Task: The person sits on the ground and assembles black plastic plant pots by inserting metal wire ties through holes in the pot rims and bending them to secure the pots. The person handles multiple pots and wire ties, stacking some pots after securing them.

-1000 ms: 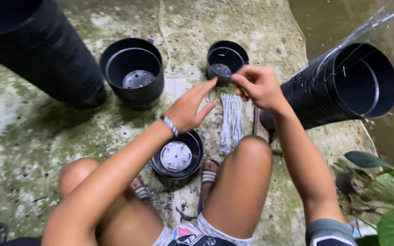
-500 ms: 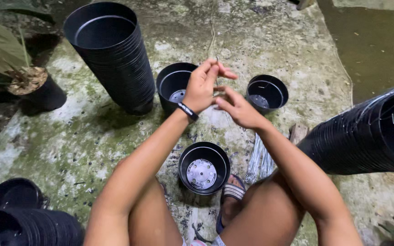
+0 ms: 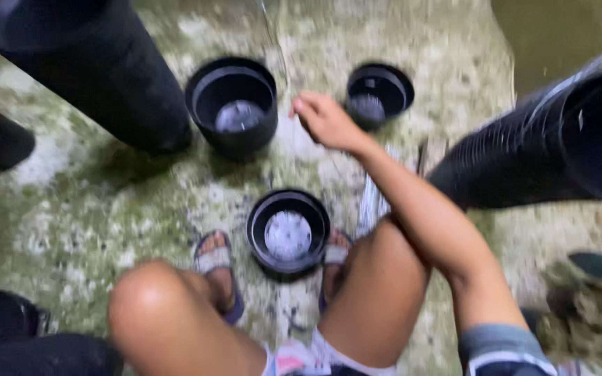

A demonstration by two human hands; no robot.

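Note:
My right hand (image 3: 325,120) reaches out over the mossy concrete, between two black plastic pots. Its fingers look pinched on a thin pale wire (image 3: 276,49) that runs up and away from the fingertips; blur hides the grip itself. The larger pot (image 3: 233,104) stands to the left of the hand and a smaller pot (image 3: 379,90) to its right. A third black pot (image 3: 287,237) sits upright between my sandalled feet. A bundle of pale wires (image 3: 373,202) lies on the ground under my forearm. My left hand is out of view.
A long stack of nested black pots (image 3: 559,153) lies on its side at the right. Another tall stack (image 3: 92,63) fills the upper left. More black pots (image 3: 1,320) sit at the lower left, and a leafy plant (image 3: 593,299) at the lower right.
My left hand has dropped out of view and only the right hand stays raised with the wire. The camera has swung back to the right and closer to the ground.

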